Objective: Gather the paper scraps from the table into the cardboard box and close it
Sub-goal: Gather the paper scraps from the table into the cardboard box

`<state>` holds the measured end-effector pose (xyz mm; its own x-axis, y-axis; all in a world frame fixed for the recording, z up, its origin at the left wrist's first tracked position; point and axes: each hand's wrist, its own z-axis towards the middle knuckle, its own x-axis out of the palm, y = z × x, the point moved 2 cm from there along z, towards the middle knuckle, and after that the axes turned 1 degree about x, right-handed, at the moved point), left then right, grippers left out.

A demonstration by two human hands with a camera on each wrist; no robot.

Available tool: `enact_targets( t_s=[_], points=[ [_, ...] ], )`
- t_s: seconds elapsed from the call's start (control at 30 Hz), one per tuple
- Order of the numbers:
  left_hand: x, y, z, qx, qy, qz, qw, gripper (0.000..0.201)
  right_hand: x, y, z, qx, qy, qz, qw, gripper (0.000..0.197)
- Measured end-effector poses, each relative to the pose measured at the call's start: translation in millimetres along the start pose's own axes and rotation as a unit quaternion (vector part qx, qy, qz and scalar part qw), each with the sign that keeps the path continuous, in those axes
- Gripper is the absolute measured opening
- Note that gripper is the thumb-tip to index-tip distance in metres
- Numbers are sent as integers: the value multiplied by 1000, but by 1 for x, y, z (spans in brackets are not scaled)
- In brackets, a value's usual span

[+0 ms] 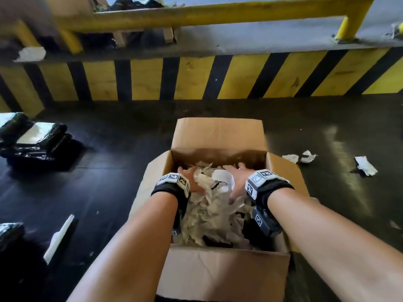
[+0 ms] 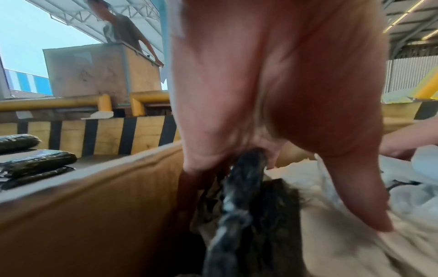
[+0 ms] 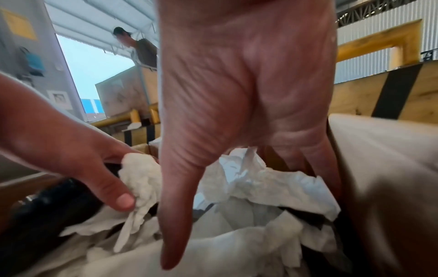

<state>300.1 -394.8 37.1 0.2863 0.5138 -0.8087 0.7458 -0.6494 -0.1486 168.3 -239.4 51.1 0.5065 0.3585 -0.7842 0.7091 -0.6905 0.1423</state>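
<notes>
An open cardboard box (image 1: 218, 273) stands on the dark table, all flaps up or spread, filled with crumpled white paper scraps (image 1: 209, 214). Both hands are inside it. My left hand (image 1: 190, 182) is at the left inner wall and pinches a wad of paper (image 3: 142, 174) between thumb and fingers. My right hand (image 1: 236, 182) lies with straight fingers pressing on the paper pile (image 3: 260, 187), thumb pointing down. Three loose scraps (image 1: 308, 156) (image 1: 291, 158) (image 1: 366, 166) lie on the table right of the box. Black plastic (image 2: 244, 187) shows among the paper.
Black wrapped bundles (image 1: 32, 138) lie at the left, another at the near left edge (image 1: 11, 234). A white strip (image 1: 58, 238) lies left of the box. A yellow-and-black striped barrier (image 1: 196, 79) and a yellow rail (image 1: 218, 16) border the far side. A person (image 3: 142, 48) leans over a crate beyond it.
</notes>
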Motion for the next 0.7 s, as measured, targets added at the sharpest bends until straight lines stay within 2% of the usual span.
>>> enact_targets(
  t_s=[0.13,0.23,0.3,0.33,0.43,0.5,0.57,0.7],
  points=[
    [25,12,53,17,36,30,999,144,13,7,24,22,49,-7,999,136],
    [65,33,114,16,30,30,999,151,29,10,43,24,50,-18,998,138],
    [69,36,120,23,20,29,999,153,33,12,49,30,60,6,998,126],
    [58,32,105,30,24,33,999,153,33,12,49,30,58,17,998,121],
    [42,28,90,36,38,27,998,148,27,15,44,16,50,7,999,126],
    [25,21,72,35,57,29,997,136,25,12,44,7,47,-5,999,128],
    [9,11,50,49,55,24,997,120,16,12,34,-5,39,-3,999,123],
    [-22,2,8,45,30,43,998,117,-7,9,8,-24,10,9,1000,132]
  ],
)
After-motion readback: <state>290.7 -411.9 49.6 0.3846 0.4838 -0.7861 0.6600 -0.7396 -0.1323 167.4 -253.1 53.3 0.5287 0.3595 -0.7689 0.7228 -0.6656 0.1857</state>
